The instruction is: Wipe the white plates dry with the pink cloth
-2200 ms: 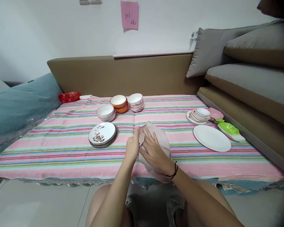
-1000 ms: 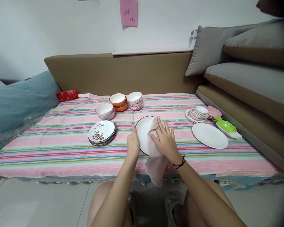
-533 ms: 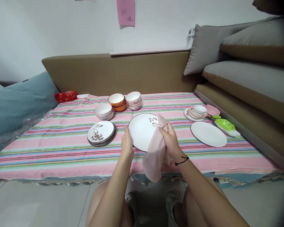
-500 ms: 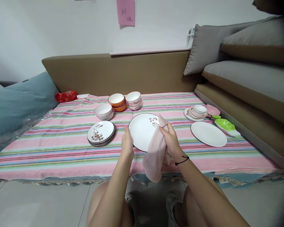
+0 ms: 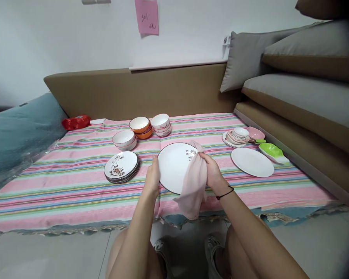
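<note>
A white plate (image 5: pixel 173 166) with a dark rim and a brown flower print is held up between my hands, over the striped cloth. My left hand (image 5: pixel 153 174) grips its left edge, thumb up along the rim. At the opposite edge, my right hand (image 5: pixel 211 169) is closed on a pale pink cloth (image 5: pixel 193 190), which drapes over the plate's right side and hangs down past it. Matching flowered plates (image 5: pixel 122 166) lie stacked just left of my left hand.
Behind the plate stand white bowls (image 5: pixel 161 123), orange bowls (image 5: pixel 140 124) and more white bowls (image 5: pixel 124 138). To the right lie an oval white plate (image 5: pixel 252 162), a green dish (image 5: pixel 272 151), a pink dish (image 5: pixel 255 133) and small stacked dishes (image 5: pixel 239 135). Grey cushions (image 5: pixel 302 93) pile up at the right.
My right hand has shifted its grip on the cloth at the plate's right rim, and the cloth now hangs more narrowly. The plate has tilted slightly. The whole view has shifted a little.
</note>
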The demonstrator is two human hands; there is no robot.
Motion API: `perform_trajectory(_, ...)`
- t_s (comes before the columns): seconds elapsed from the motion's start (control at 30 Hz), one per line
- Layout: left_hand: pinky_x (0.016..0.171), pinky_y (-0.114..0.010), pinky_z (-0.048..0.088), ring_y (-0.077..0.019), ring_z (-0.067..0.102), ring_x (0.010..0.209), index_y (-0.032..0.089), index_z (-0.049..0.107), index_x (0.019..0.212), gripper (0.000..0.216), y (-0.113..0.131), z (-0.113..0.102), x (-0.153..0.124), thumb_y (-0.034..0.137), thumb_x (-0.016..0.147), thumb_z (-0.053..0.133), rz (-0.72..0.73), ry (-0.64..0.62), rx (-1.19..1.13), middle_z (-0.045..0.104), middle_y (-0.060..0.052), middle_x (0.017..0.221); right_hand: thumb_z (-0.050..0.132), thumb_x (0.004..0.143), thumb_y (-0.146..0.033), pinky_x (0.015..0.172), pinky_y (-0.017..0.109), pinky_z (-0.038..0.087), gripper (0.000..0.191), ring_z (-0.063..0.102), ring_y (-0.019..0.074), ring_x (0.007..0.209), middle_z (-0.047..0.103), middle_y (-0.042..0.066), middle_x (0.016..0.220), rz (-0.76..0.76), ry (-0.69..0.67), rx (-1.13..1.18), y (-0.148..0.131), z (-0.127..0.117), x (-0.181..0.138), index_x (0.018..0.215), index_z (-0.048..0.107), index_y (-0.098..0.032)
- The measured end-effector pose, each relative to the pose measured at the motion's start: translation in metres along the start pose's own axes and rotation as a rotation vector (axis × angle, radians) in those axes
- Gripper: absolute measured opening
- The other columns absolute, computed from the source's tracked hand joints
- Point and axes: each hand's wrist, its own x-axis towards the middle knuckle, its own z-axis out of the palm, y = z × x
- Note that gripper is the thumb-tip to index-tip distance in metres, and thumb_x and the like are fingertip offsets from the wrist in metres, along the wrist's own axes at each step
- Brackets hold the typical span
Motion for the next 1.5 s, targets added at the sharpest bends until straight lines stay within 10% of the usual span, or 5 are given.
perform_trajectory(0.7, 0.071, -0.029, 0.051, -0.0228, 0.067, 0.086, 0.013, 0.068, 0.106, 0.059, 0.0003, 0.0017, -0.0005, 0.059, 0.088, 0.035, -0.025, 0.045, 0.029, 0.070, -0.014, 0.105, 0.060, 0.064, -0.022, 0.082, 0.036, 0.049, 0.059, 0.063, 0.0235, 0.094, 0.068, -0.003, 0.109, -0.201, -0.129, -0.259, 0.0023, -0.0048, 0.0011, 0.123, 0.057, -0.030)
perform_trajectory(1.5, 0.073, -0.030, 0.052, -0.0230, 0.067, 0.087, 0.014, 0.068, 0.103, 0.059, -0.0015, 0.0020, 0.0011, 0.060, 0.088, 0.035, -0.025, 0.049, 0.032, 0.070, -0.013, 0.102, 0.065, 0.071, -0.035, 0.080, 0.035, 0.050, 0.049, 0.063, 0.0222, 0.095, 0.068, 0.000, 0.110, -0.235, -0.115, -0.226, 0.0036, -0.0012, 0.0013, 0.119, 0.058, -0.030)
